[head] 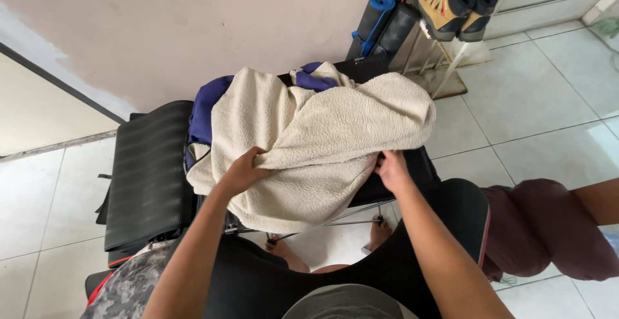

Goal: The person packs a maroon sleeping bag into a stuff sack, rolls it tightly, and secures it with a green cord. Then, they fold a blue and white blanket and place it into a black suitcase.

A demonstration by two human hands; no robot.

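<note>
I see a cream, fleecy fabric throw (316, 145) heaped over a dark blue garment (205, 109) on a black folding chair (149, 177), and I take that throw as my landmark. My left hand (242, 172) is clamped on the throw's lower left fold, fingers buried in the pile. My right hand (391, 169) is closed on its lower right edge, just under the overhang. The two hands are well apart, with the drooping hem between them.

The throw's near edge hangs free over the chair front, above my bare feet (380, 232) on the white tiled floor (541, 106). To the throw's right the tiles lie open. To its left the chair's ribbed black panel juts out.

Beyond the throw, against the pale wall (193, 22), stand rolled foam mats (380, 19) in blue, black and orange. Right of those, tan and black boots (451, 3) sit on a white metal rack (451, 61).

Near the throw's lower right, a maroon cushion (548, 229) crowds my right arm's side.
</note>
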